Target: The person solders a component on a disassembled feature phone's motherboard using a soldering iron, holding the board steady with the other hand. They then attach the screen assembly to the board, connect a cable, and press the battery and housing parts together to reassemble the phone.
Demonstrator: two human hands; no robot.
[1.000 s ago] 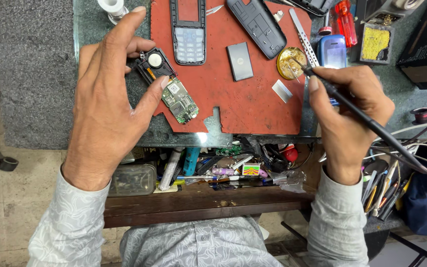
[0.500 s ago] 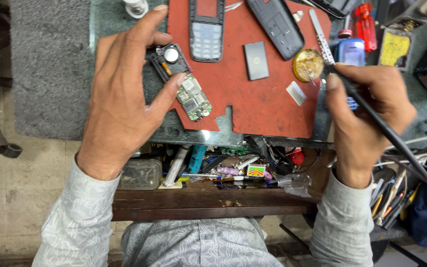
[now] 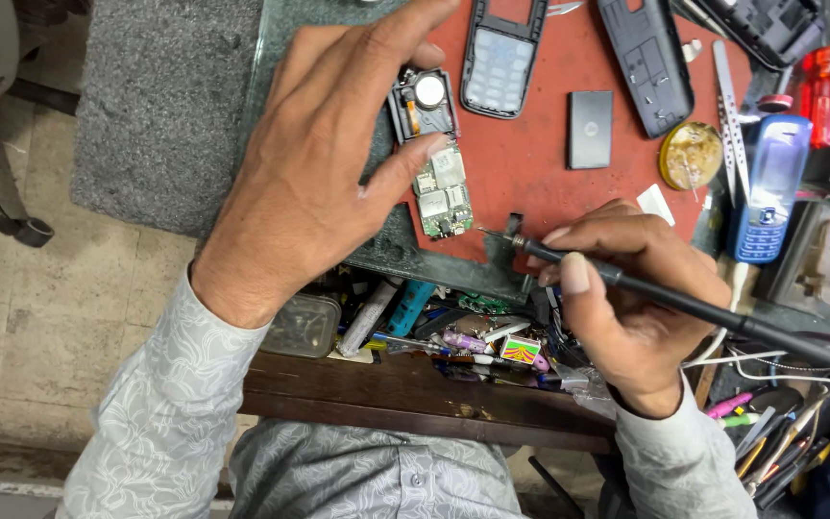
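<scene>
My left hand (image 3: pixel 324 163) presses down on a small phone circuit board (image 3: pixel 437 183) lying on a red work mat (image 3: pixel 549 183), thumb against the board's near left edge and fingers over its top. My right hand (image 3: pixel 626 298) grips a black soldering iron (image 3: pixel 626 284) like a pen. Its thin tip points left and sits just to the right of the board's lower end, close to the mat's front edge.
On the mat lie a phone keypad front (image 3: pixel 500 60), a black back cover (image 3: pixel 647 60), a flat dark battery (image 3: pixel 590 128) and a round tin of flux (image 3: pixel 690 154). A blue phone (image 3: pixel 770 187) and tweezers (image 3: pixel 725 96) lie at the right. An open drawer of clutter (image 3: pixel 434 322) is below.
My right hand has swung the soldering iron down and left from the flux tin to the lower end of the circuit board. My left hand still holds the board.
</scene>
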